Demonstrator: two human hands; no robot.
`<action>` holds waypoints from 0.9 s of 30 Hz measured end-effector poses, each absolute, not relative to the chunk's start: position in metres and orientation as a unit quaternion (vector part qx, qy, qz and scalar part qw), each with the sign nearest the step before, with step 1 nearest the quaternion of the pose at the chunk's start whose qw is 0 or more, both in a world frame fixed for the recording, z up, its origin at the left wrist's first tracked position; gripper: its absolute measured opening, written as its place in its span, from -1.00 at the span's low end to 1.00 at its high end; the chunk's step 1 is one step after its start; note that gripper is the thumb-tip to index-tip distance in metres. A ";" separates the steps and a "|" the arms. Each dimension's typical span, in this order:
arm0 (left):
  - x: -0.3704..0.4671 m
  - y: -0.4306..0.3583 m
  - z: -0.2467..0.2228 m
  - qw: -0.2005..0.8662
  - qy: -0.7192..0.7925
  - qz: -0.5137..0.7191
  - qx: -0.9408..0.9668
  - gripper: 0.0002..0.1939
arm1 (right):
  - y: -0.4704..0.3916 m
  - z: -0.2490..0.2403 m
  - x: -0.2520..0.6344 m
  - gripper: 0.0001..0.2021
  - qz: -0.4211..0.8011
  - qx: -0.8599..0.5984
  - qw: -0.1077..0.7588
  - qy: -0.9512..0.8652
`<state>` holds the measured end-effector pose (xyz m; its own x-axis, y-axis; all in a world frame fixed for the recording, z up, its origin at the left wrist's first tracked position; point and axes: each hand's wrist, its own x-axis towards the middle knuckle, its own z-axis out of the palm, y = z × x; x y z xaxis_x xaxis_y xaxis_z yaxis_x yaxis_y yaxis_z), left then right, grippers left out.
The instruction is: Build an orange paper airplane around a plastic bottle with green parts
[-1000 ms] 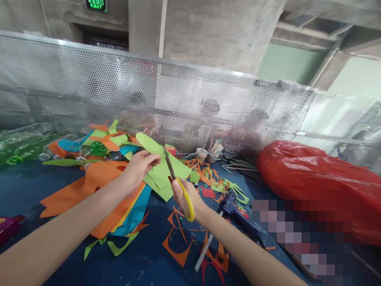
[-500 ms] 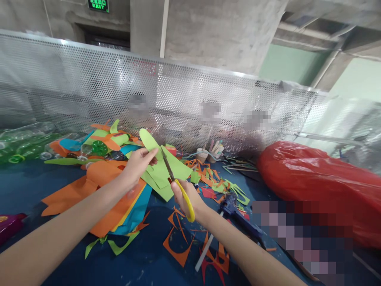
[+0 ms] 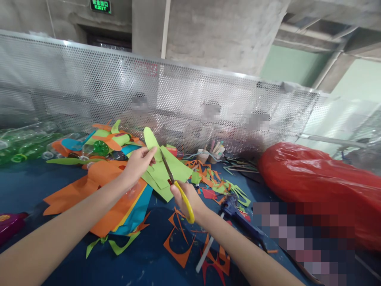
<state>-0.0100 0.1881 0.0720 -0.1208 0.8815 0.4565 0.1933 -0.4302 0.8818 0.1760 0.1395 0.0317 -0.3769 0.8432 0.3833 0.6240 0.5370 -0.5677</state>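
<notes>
My left hand (image 3: 139, 162) pinches a light green sheet of paper (image 3: 175, 171) whose rounded, partly cut lobe (image 3: 151, 137) sticks up past my fingertips. In my right hand (image 3: 187, 198) is a pair of scissors (image 3: 185, 198) with yellow handles. Its dark metal blades point up and left, and they lie against the green paper at the base of the lobe, close to my left fingers. Whether the blades are fully closed is hard to see. Beneath my left forearm lie orange sheets (image 3: 71, 194) over blue and yellow ones.
Plastic bottles (image 3: 32, 143) and paper-covered bottle shapes (image 3: 110, 139) lie at the left. Paper scraps (image 3: 180, 250) and a blue glue gun (image 3: 238, 214) are on the right, near a red plastic bag (image 3: 315, 174). Cups of pens (image 3: 217, 151) stand before a perforated metal screen (image 3: 190, 91).
The green lobe has turned slightly more upright in my left hand. The scissors stay at nearly the same spot on the paper, and the view has shifted a little.
</notes>
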 end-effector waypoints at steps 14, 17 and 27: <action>-0.003 0.180 0.072 0.221 0.474 0.536 0.663 -0.60 | 0.132 0.043 0.175 -0.59 0.229 -0.427 0.304 -0.820; -0.003 0.181 0.071 0.212 0.476 0.528 0.671 -0.60 | 0.133 0.042 0.175 -0.60 0.233 -0.431 0.313 -0.813; -0.001 0.181 0.069 0.214 0.482 0.526 0.668 -0.58 | 0.139 0.022 0.172 -0.57 0.271 -0.458 0.352 -0.770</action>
<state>-0.0012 0.1813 0.0692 -0.0171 0.8682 0.4959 0.4181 -0.4443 0.7923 0.1722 0.1390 0.0215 -0.3331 0.8961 0.2932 0.5146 0.4333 -0.7399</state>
